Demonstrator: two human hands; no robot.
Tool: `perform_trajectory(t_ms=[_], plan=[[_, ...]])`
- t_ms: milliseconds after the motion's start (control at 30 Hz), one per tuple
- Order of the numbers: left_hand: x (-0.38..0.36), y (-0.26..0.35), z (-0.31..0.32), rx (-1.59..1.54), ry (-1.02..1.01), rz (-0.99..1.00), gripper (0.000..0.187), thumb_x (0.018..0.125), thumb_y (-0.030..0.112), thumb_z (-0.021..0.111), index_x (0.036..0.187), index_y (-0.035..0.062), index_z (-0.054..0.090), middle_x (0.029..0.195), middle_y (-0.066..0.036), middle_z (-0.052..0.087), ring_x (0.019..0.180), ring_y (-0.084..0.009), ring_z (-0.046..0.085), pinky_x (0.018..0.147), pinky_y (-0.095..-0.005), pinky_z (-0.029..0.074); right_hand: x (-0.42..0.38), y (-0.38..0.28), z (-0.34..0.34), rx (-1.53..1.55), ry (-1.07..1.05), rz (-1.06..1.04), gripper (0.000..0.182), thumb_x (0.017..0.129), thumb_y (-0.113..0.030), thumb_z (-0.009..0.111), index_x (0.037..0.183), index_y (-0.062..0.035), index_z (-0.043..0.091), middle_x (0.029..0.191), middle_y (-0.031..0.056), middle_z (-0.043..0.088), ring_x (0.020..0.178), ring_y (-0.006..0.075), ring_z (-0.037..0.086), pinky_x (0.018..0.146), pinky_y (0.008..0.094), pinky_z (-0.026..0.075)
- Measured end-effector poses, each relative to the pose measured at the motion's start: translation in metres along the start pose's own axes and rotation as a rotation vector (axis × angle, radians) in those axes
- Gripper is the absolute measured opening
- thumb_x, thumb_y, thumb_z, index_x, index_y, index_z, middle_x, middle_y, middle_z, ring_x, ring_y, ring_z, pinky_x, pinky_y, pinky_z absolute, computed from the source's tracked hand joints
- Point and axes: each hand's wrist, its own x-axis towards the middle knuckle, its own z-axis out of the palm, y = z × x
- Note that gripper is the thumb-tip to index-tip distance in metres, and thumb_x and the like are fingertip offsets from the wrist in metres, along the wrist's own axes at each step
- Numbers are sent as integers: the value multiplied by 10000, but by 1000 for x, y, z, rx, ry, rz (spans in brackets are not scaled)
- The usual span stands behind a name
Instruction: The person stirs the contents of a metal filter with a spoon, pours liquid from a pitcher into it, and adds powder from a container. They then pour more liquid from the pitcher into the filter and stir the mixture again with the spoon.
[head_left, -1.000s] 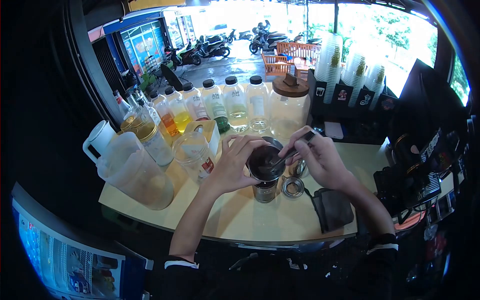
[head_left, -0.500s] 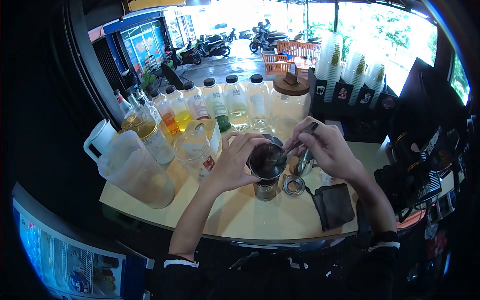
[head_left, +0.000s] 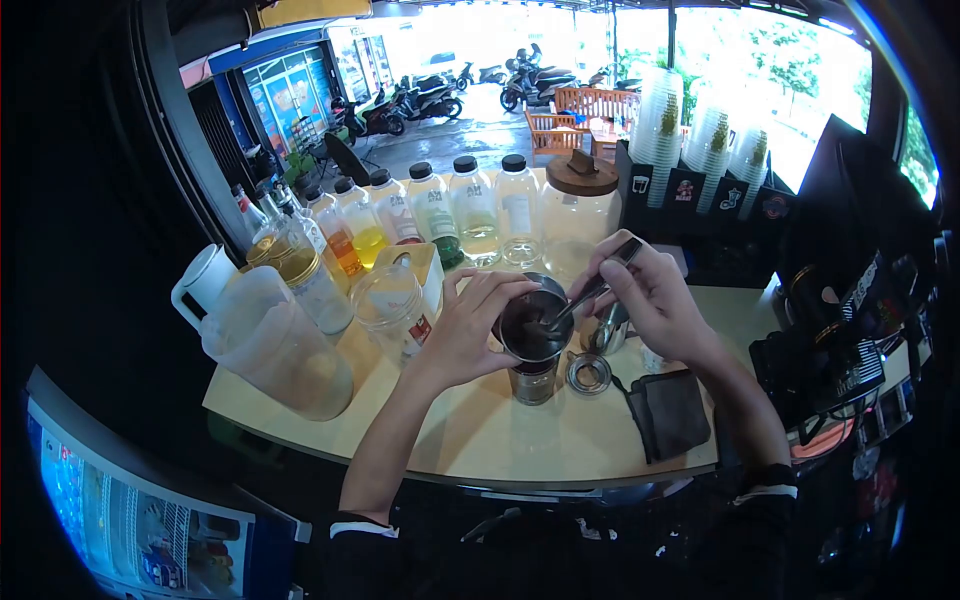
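My left hand (head_left: 468,328) grips the rim of a dark metal filter cup (head_left: 533,328) that sits on top of a small glass (head_left: 533,380) on the beige counter (head_left: 480,430). My right hand (head_left: 655,300) holds a metal spoon (head_left: 590,293) by its handle, with the spoon's tip down inside the cup. A small round metal lid (head_left: 587,373) lies on the counter just right of the glass. A steel jug (head_left: 607,330) stands partly hidden under my right hand.
A row of capped syrup bottles (head_left: 433,215) and a large jar with a wooden lid (head_left: 578,215) line the counter's back. A frosted plastic pitcher (head_left: 275,345) and lidded jars (head_left: 392,305) stand at the left. A dark folded cloth (head_left: 665,412) lies at the right. Stacked plastic cups (head_left: 660,120) stand behind.
My right hand has lifted slightly and drawn back to the right with the spoon still in the cup. My left hand keeps its hold on the cup.
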Motion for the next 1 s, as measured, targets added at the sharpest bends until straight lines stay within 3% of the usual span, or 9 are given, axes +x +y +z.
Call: perform_trajectory(t_ms=[133, 300, 367, 500, 567, 667, 800, 933, 1000], plan=[[2, 2, -1, 9, -31, 5, 826, 521, 278, 858, 1260, 156, 512, 1230, -15, 529, 1167, -181, 498, 1042, -433, 253, -1, 2, 1, -121, -167, 13, 148, 988, -70, 413, 993, 27, 525, 853, 103, 664, 777, 141, 665, 707, 283, 552], [4, 5, -3, -14, -27, 0, 835, 516, 255, 853, 1272, 165, 512, 1228, -16, 529, 1167, -185, 498, 1051, -437, 246, 3, 0, -2, -67, -97, 18, 140, 978, -73, 434, 992, 25, 533, 826, 99, 663, 744, 139, 660, 692, 278, 546], [4, 5, -4, -4, -38, 6, 837, 517, 253, 851, 1277, 164, 510, 1228, -16, 529, 1168, -185, 498, 1055, -439, 243, 2, -3, -3, -167, -189, -23, 140, 979, -76, 436, 980, 18, 539, 812, 90, 661, 726, 134, 653, 669, 273, 538], [4, 6, 0, -8, -53, 16, 828, 528, 286, 855, 1270, 142, 517, 1222, -28, 529, 1174, -193, 489, 1064, -441, 231, 6, -6, -5, -214, -121, -24, 142, 978, -82, 442, 968, 16, 543, 794, 81, 658, 696, 126, 642, 644, 271, 527], [4, 6, 1, -17, -43, 19, 842, 512, 254, 852, 1277, 164, 511, 1231, -13, 527, 1176, -187, 494, 1061, -444, 237, 8, -6, -5, -217, -291, -36, 170, 992, -90, 410, 968, 26, 532, 860, 89, 668, 756, 107, 647, 685, 253, 534], [4, 7, 1, -7, -47, 31, 834, 517, 254, 852, 1273, 164, 511, 1231, -12, 525, 1175, -187, 492, 1060, -444, 237, 13, -12, -7, -187, -181, 11, 171, 990, -90, 411, 966, 30, 530, 844, 89, 658, 745, 115, 644, 675, 254, 533], [4, 6, 0, -10, -46, 30, 822, 529, 280, 856, 1264, 145, 513, 1229, -22, 526, 1180, -191, 484, 1068, -446, 225, 13, -6, -4, -172, -259, 2, 183, 996, -102, 405, 965, 28, 530, 839, 90, 653, 750, 114, 639, 674, 252, 530], [4, 8, -4, -30, -57, 2, 810, 544, 304, 858, 1257, 126, 517, 1230, -36, 529, 1189, -195, 475, 1075, -445, 214, 13, -6, -3, -173, -157, 8, 179, 997, -105, 407, 973, 29, 524, 855, 94, 648, 747, 115, 633, 667, 257, 530], [2, 5, -2, -12, -62, 7, 808, 547, 305, 857, 1259, 125, 518, 1230, -39, 531, 1189, -195, 475, 1074, -445, 214, 12, 1, 2, -121, -195, -44, 160, 980, -88, 427, 951, 26, 536, 780, 84, 652, 648, 122, 625, 617, 270, 517]])
